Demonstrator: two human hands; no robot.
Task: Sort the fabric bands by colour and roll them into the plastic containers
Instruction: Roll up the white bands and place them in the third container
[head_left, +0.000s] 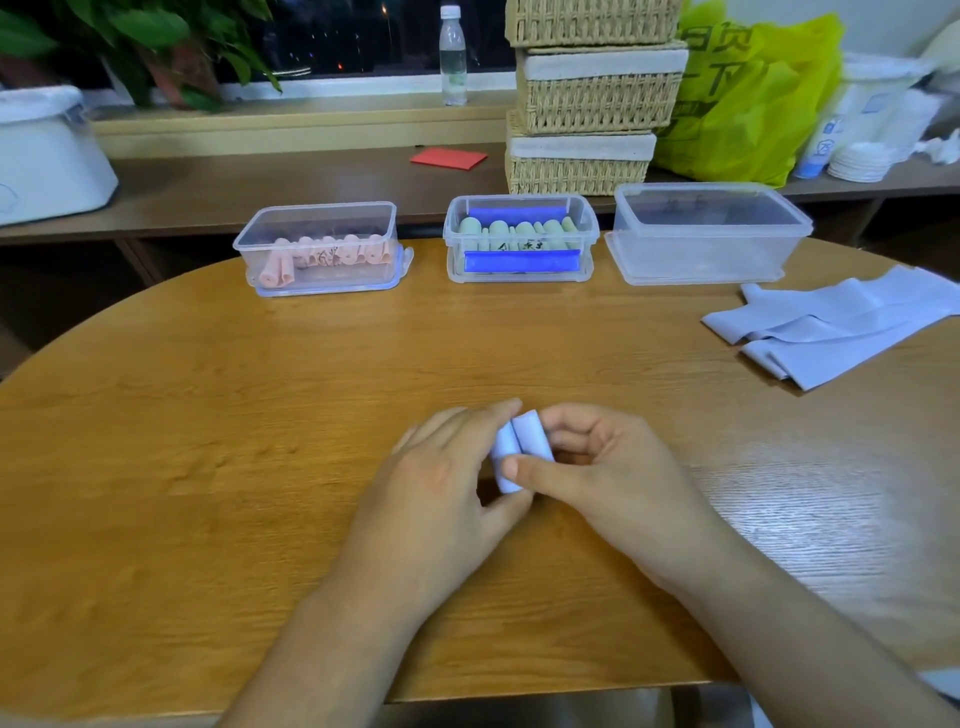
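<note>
While both your hands sit near the middle of the counter (208, 389), you've got a pale blue roll (522, 441) squeezed between them. Your left hand (441, 483) comes in from the left, fingers (493, 418) curled over the top of the roll and thumb tucked against its near end. Your right hand (618, 467) wraps it from the other side, with the thumb pressed across the front and the other fingers bent round the far side. So both hands are pinching the same roll, nothing spread out. It kinda looks like two tubes side by side. Can't tell if that's one band rolled from both ends or two.

Along the far edge of the counter you've got three boxes in a row, apart from each other. The pink box (317, 208) on the left holds pink rolls (332, 252). The green box (452, 260) in the middle holds green rolls (498, 228) standing between two blue clips (522, 261). The clear box (706, 249) is on the right. Near that one, at the right edge, loose pale blue bands (831, 322) lie flat in an overlapping heap, well apart from your hands.

Behind the counter, on a shelf (260, 182), there are stacked baskets (592, 104), a bottle (453, 62), a red card (449, 157) and a yellow-green bag (753, 104).
</note>
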